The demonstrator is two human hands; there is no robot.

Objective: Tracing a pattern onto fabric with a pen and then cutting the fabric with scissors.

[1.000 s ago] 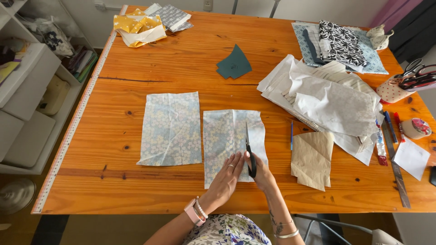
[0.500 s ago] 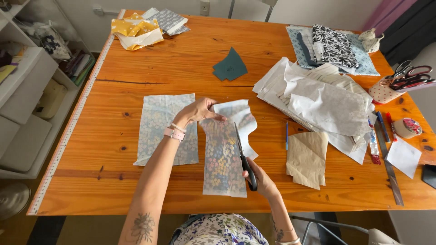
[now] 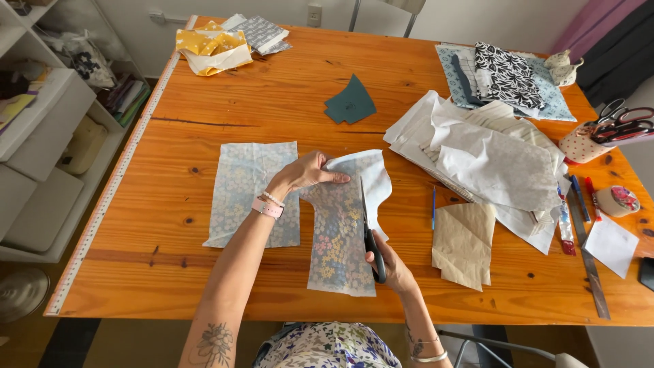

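My left hand [image 3: 308, 172] pinches the top edge of a floral fabric piece [image 3: 338, 238] lying on the wooden table [image 3: 286, 109], with its upper right part folded over so the white back shows. My right hand [image 3: 390, 264] grips black-handled scissors [image 3: 368, 228] whose blades point away from me along the fabric's right edge. A second pale blue floral fabric piece [image 3: 251, 193] lies flat just left of it.
A tan paper pattern [image 3: 465, 242] lies to the right, a pile of white fabric [image 3: 490, 160] beyond it. A dark teal piece [image 3: 349, 103], yellow fabrics [image 3: 211, 49], patterned cloths [image 3: 504, 75], a cup of scissors [image 3: 599, 136], pens, a metal ruler [image 3: 586, 252] and shelves [image 3: 41, 136] surround.
A second ago both hands pressed the fabric flat near its bottom edge. Since then my left hand reached up and folded the top corner over, and the scissors moved along the fabric's right edge.
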